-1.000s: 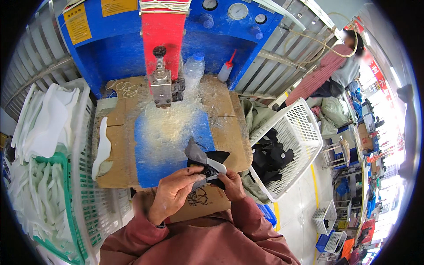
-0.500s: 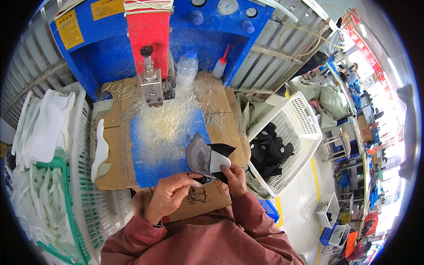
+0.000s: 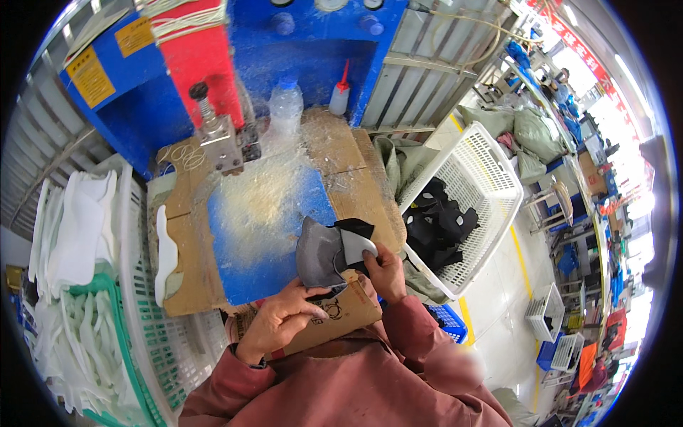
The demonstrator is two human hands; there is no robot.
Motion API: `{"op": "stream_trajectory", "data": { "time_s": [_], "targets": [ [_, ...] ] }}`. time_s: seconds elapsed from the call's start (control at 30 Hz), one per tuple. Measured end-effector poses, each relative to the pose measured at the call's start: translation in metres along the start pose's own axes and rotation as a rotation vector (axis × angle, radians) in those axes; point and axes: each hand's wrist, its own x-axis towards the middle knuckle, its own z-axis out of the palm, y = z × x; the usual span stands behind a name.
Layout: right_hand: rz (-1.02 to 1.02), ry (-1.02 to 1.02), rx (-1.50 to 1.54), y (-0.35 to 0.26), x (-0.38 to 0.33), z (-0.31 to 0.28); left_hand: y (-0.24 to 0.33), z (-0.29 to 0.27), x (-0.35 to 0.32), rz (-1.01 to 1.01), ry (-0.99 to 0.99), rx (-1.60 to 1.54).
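A curved grey-and-black fabric piece (image 3: 316,252), which looks like part of a shoe upper, is between my two hands over the near edge of the work surface. My right hand (image 3: 386,274) pinches its right end, where a white pad (image 3: 358,248) lies against the black cloth. My left hand (image 3: 288,313) is closed with thumb and forefinger at the lower left edge of the fabric; the fingertips are partly hidden under it. Beyond the piece lies a blue board (image 3: 235,267) dusted with pale shavings (image 3: 263,196).
A blue machine with a red arm (image 3: 196,60) and metal head (image 3: 219,142) stands ahead. Near it are a clear bottle (image 3: 286,110) and a red-tipped squeeze bottle (image 3: 340,96). White pads (image 3: 85,228) fill left baskets; a white basket (image 3: 491,164) at right holds black pieces (image 3: 441,224).
The fabric piece has turned and its grey side spreads wider toward me. My left hand has moved slightly lower along its edge. The whole view has shifted a little.
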Motion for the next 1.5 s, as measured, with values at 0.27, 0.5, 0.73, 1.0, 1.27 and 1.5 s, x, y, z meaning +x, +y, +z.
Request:
{"op": "stream_trajectory", "data": {
  "time_s": [0.27, 0.5, 0.73, 1.0, 1.27, 1.5],
  "targets": [
    [-0.154, 0.199, -0.058, -0.015, -0.002, -0.014, 0.028, 0.025, 0.004, 0.130, -0.161, -0.084],
    [-0.122, 0.278, 0.152, 0.019, -0.037, -0.152, 0.025, 0.032, 0.000, 0.307, -0.145, -0.509],
    [0.397, 0.605, -0.079, 0.128, -0.175, -0.317, -0.003, 0.049, 0.017, 0.027, -0.086, -0.731],
    [0.886, 0.705, -0.100, 0.281, -0.320, -0.304, -0.024, 0.065, 0.032, -0.202, 0.053, -0.636],
    [1.012, 0.789, 0.380, 0.335, -0.321, -0.235, -0.033, 0.071, 0.036, -0.308, 0.066, -0.602],
    [0.961, 0.758, 0.527, 0.379, -0.300, -0.173, -0.036, 0.072, 0.033, -0.354, 0.149, -0.597]
  ]
}}
